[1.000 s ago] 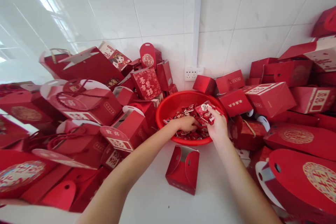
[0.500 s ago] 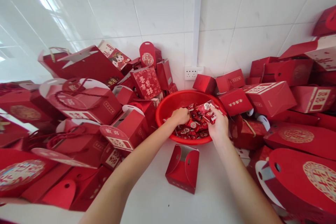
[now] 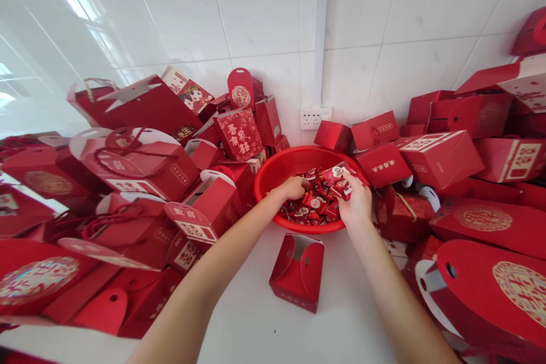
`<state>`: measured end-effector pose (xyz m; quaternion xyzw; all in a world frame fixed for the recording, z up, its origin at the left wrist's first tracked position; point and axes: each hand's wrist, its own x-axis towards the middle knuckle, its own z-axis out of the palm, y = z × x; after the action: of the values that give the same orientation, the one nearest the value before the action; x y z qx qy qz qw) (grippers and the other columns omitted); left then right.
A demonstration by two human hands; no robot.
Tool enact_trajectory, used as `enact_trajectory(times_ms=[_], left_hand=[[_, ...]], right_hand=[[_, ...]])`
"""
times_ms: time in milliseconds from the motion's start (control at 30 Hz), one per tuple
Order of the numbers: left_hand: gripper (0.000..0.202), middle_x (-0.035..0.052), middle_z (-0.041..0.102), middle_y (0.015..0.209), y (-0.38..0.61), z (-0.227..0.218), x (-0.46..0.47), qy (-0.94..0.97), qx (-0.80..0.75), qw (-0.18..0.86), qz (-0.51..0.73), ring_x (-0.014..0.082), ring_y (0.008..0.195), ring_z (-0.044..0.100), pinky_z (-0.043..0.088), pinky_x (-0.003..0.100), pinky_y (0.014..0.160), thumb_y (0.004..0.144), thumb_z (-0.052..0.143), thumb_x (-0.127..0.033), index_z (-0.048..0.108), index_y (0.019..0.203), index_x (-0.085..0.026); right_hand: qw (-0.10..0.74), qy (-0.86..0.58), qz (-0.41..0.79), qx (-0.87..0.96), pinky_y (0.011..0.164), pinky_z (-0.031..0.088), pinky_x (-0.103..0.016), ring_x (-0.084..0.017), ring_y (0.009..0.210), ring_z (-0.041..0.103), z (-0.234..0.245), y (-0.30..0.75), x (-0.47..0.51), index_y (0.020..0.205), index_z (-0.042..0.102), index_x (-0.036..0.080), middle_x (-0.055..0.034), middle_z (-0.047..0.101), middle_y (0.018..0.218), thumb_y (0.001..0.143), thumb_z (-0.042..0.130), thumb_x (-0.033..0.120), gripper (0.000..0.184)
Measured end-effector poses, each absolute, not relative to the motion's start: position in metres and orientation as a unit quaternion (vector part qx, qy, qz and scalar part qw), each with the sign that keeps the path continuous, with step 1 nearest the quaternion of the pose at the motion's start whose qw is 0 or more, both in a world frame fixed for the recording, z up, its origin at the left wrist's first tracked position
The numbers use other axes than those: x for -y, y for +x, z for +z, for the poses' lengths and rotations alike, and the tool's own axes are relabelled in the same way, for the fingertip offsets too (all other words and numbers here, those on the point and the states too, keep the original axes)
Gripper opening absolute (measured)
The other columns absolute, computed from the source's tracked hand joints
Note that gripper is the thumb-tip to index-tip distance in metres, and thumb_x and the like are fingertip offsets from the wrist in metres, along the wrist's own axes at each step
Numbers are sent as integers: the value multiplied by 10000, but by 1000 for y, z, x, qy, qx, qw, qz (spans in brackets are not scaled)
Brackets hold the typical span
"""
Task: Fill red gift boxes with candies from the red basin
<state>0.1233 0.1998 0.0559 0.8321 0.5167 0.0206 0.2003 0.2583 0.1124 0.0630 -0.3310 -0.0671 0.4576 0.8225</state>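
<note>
A round red plastic basin [image 3: 273, 168] stands on the white table against the wall, with red wrapped candies [image 3: 313, 207] piled in it. My left hand [image 3: 293, 187] reaches into the basin's left side, fingers curled down among the candies; what it grips is hidden. Over the basin's right side, my right hand [image 3: 355, 200] is closed on a bunch of candies [image 3: 339, 175]. A small open red gift box [image 3: 297, 272] stands on the table just in front of the basin, between my forearms.
Heaps of red gift boxes and bags [image 3: 140, 170] crowd the left side, and more red boxes [image 3: 439, 156] are stacked on the right. A white wall socket [image 3: 314, 118] sits on the tiled wall behind the basin. Bare white tabletop [image 3: 264, 330] lies near me.
My left hand has moved from the basin's middle toward its left side, uncovering candies there. My right hand still holds its bunch in nearly the same place.
</note>
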Motion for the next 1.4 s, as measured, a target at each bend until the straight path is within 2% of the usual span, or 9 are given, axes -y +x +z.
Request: enact_trajectory(times_ms=[100,267,467,700,800,900,1000,1200,1400], left_hand=[[512,2,757,1210,123,56,-198,838,-509,198,-2,186,1147,685,488,215,996,771,569,-14,747,1180,-265],[542,71,759,1154,123,53,-199,824,-536,183,-7,283,1101,699,538,322,943,682,684,-44,737,1180,-250],[186,110,765,870,123,54,-199,806,-545,216,85,309,913,722,551,372,852,640,760,-88,768,809,-164],[339,73,737,933,118,74,-179,753,-466,311,346,184,838,689,544,296,794,838,677,-289,691,1139,-133],[326,29,709,875,113,76,-156,649,-357,467,482,137,765,657,529,259,759,736,788,-338,691,981,-146],[374,-18,670,765,109,78,-134,559,-279,565,540,99,685,611,503,220,700,597,905,-327,643,803,-158],[413,-34,666,719,107,81,-121,511,-261,595,563,82,662,601,488,197,676,537,944,-301,603,723,-160],[466,-12,721,768,101,88,-114,427,-257,627,598,91,711,646,503,199,717,455,974,-255,743,848,-158],[376,-20,709,742,97,97,-102,411,-247,646,594,84,684,645,514,186,679,514,961,-272,722,779,-153]], right_hand=[[820,-332,460,66,540,590,-255,-164,600,718,63,258,-112,705,690,180,29,743,636,580,743,91,162],[820,-334,460,75,601,602,-256,-162,638,721,65,258,-111,694,694,179,29,734,625,568,733,89,160],[811,-338,470,85,574,583,-246,-165,653,722,63,259,-111,741,707,184,29,750,660,544,759,121,213],[827,-322,443,128,716,614,-300,-190,731,740,58,259,-116,739,729,192,12,776,725,526,788,152,225],[821,-333,434,164,723,610,-320,-207,735,742,56,256,-115,734,737,187,0,783,736,528,803,182,216],[796,-343,451,214,708,605,-343,-220,704,737,58,253,-111,756,753,171,-23,788,745,537,822,234,238],[781,-350,455,245,684,597,-347,-223,676,728,61,250,-108,765,757,161,-34,784,729,543,839,270,260],[789,-381,418,240,711,584,-337,-215,715,726,68,250,-101,756,742,176,-19,779,745,552,848,273,249],[726,-365,395,429,836,579,-379,-243,886,731,79,236,-78,985,765,210,-43,789,928,752,812,372,288]])
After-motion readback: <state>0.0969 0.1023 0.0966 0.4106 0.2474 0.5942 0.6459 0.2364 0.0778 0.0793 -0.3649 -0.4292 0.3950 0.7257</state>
